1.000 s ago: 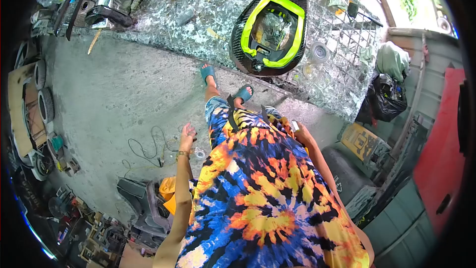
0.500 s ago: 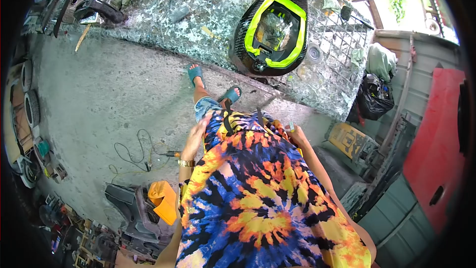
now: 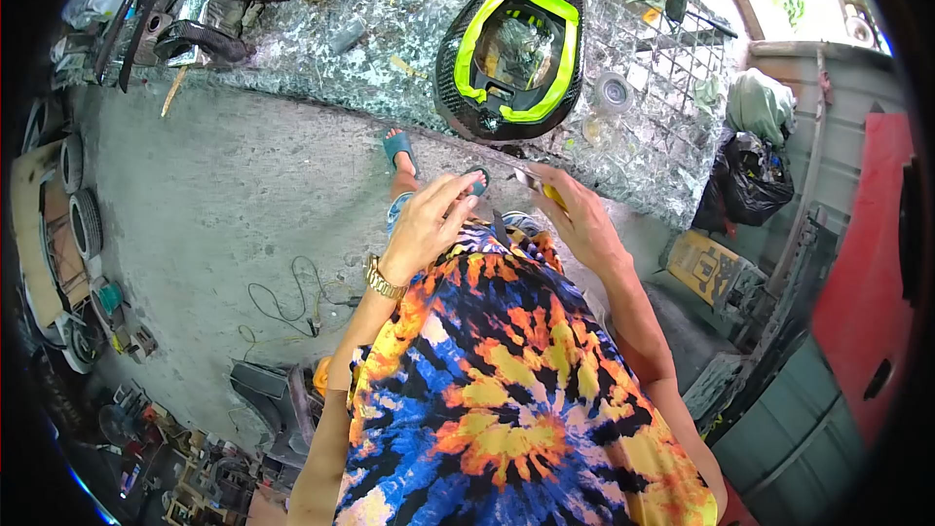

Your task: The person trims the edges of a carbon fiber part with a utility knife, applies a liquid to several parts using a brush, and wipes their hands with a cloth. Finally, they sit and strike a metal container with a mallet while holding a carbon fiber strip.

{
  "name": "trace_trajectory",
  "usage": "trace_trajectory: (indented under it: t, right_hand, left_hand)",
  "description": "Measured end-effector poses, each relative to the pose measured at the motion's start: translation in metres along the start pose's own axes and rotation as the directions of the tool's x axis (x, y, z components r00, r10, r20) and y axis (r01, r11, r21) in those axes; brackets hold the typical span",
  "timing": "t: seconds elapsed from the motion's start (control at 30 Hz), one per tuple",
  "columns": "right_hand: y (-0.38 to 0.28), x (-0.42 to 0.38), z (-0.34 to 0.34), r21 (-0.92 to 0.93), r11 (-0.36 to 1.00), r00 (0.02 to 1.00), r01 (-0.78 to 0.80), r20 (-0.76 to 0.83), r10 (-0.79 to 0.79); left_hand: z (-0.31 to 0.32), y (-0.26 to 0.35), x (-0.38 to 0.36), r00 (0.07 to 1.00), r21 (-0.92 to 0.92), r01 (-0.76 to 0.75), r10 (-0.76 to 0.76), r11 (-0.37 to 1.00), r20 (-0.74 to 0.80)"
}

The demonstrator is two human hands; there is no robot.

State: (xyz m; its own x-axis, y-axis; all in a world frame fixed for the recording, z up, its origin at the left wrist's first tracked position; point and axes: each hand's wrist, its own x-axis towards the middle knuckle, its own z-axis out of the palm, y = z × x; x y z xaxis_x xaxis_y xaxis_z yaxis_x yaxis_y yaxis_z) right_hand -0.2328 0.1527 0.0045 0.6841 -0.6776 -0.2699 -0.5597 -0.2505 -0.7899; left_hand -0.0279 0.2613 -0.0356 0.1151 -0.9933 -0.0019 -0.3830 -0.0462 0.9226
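Tool [image 3: 538, 185] mostly behind right hand [image 3: 582, 224]

Workshop, cluttered workbench [image 3: 321, 49], tyres [image 3: 86, 224], concrete floor [image 3: 224, 205]

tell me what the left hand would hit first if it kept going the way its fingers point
Probably the yellow-handled tool held in the right hand; the left hand points up-right toward it, though depth is unclear.

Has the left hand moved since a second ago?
Yes. The left hand has risen from beside the hip to chest height, forward toward the workbench and the right hand.
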Motion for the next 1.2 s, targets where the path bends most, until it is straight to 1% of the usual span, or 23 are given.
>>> trace_trajectory:
  t: [0.03, 0.07, 0.1, 0.17, 0.2, 0.27, 0.4, 0.47, 0.6, 0.67, 0.7, 0.77, 0.8, 0.87, 0.9, 0.97, 1.0, 1.03, 1.07, 1.1, 1.13, 1.17, 1.2]
  right_hand:
    - [-0.005, 0.005, 0.001, 0.021, 1.000, 0.999, 0.021, -0.043, -0.020]
    - [-0.008, 0.010, 0.005, 0.066, 0.998, 0.993, -0.020, -0.116, 0.027]
    - [-0.009, 0.014, 0.007, 0.072, 0.997, 0.993, -0.018, -0.117, 0.027]
    - [-0.008, 0.022, 0.010, -0.007, 1.000, 0.995, -0.003, -0.098, 0.002]
    - [-0.009, 0.024, 0.014, -0.001, 1.000, 0.995, -0.001, -0.097, 0.001]
    - [-0.007, 0.027, 0.021, -0.074, 0.991, 0.963, 0.113, -0.236, -0.127]
    - [-0.011, 0.032, 0.019, -0.114, 0.989, 0.966, 0.097, -0.229, -0.121]
    - [-0.012, 0.036, 0.019, -0.201, 0.970, 0.952, 0.133, -0.246, -0.181]
    - [-0.012, 0.039, 0.014, -0.278, 0.951, 0.942, 0.133, -0.262, -0.209]
    - [-0.012, 0.040, 0.007, -0.219, 0.968, 0.896, 0.122, -0.395, -0.202]
    - [-0.013, 0.039, 0.005, -0.219, 0.968, 0.897, 0.122, -0.393, -0.202]
    - [-0.015, 0.037, 0.002, -0.201, 0.972, 0.921, 0.121, -0.342, -0.186]
    - [-0.015, 0.037, 0.003, -0.201, 0.972, 0.921, 0.121, -0.342, -0.186]
    - [-0.014, 0.037, 0.005, -0.205, 0.962, 0.946, 0.179, -0.231, -0.226]
    - [-0.014, 0.038, 0.005, -0.205, 0.962, 0.947, 0.180, -0.231, -0.226]
    - [-0.014, 0.042, 0.000, -0.177, 0.961, 0.851, 0.212, -0.451, -0.271]
    - [-0.015, 0.042, -0.005, -0.176, 0.960, 0.850, 0.218, -0.449, -0.275]
    - [-0.018, 0.039, -0.013, -0.144, 0.969, 0.823, 0.203, -0.511, -0.248]
    - [-0.020, 0.035, -0.017, -0.111, 0.976, 0.791, 0.187, -0.572, -0.217]
    - [-0.021, 0.029, -0.016, -0.109, 0.976, 0.790, 0.188, -0.574, -0.216]
    - [-0.023, 0.022, -0.015, 0.065, 0.989, 0.872, 0.132, -0.483, -0.084]
    - [-0.025, 0.015, -0.014, 0.229, 0.972, 0.931, 0.053, -0.362, 0.034]
    - [-0.026, 0.011, -0.009, 0.279, 0.960, 0.965, 0.038, -0.260, 0.037]
  left_hand:
    - [0.001, -0.002, 0.001, 1.000, 0.023, -0.020, 0.021, 1.000, -0.012]
    - [0.002, -0.003, 0.001, 0.999, 0.045, -0.040, 0.042, 0.998, -0.024]
    - [0.001, -0.002, 0.001, 0.999, 0.051, -0.039, 0.040, 0.998, -0.020]
    - [-0.003, 0.002, 0.000, 0.998, 0.081, 0.046, -0.048, 0.996, 0.027]
    - [-0.004, 0.001, -0.002, 0.998, 0.086, 0.049, -0.051, 0.995, 0.027]
    - [-0.004, -0.001, -0.005, 0.997, 0.118, 0.062, -0.067, 0.991, 0.038]
    - [-0.006, -0.002, -0.010, 0.994, 0.137, 0.072, -0.084, 0.988, 0.077]
    - [-0.006, -0.005, -0.013, 0.988, 0.224, 0.087, -0.113, 0.971, 0.106]
    - [-0.007, 0.000, -0.013, 0.986, 0.206, 0.097, -0.122, 0.974, 0.111]
    - [-0.007, 0.001, -0.014, 0.980, 0.178, 0.143, -0.165, 0.974, 0.116]
    - [-0.007, 0.001, -0.015, 0.979, 0.176, 0.145, -0.166, 0.974, 0.114]
    - [-0.008, -0.001, -0.014, 0.982, 0.180, 0.133, -0.155, 0.975, 0.112]
    - [-0.008, -0.002, -0.014, 0.982, 0.180, 0.133, -0.155, 0.975, 0.112]
    - [-0.008, -0.004, -0.013, 0.987, 0.154, 0.110, -0.126, 0.982, 0.103]
    - [-0.009, -0.006, -0.014, 0.987, 0.154, 0.111, -0.127, 0.982, 0.102]
    - [-0.011, -0.010, -0.014, 0.998, 0.167, 0.036, -0.046, 0.985, 0.054]
    - [-0.014, -0.010, -0.016, 0.998, 0.171, 0.038, -0.047, 0.985, 0.048]
    - [-0.018, -0.010, -0.019, 0.979, 0.238, 0.150, -0.177, 0.960, 0.096]
    - [-0.021, -0.010, -0.021, 0.942, 0.308, 0.252, -0.305, 0.917, 0.137]
    - [-0.022, -0.011, -0.024, 0.942, 0.311, 0.251, -0.305, 0.917, 0.138]
    - [-0.022, -0.015, -0.026, 0.935, 0.216, 0.300, -0.331, 0.929, 0.124]
    - [-0.022, -0.016, -0.028, 0.927, 0.118, 0.344, -0.357, 0.931, 0.113]
    - [-0.019, -0.010, -0.025, 0.927, 0.119, 0.344, -0.357, 0.931, 0.113]
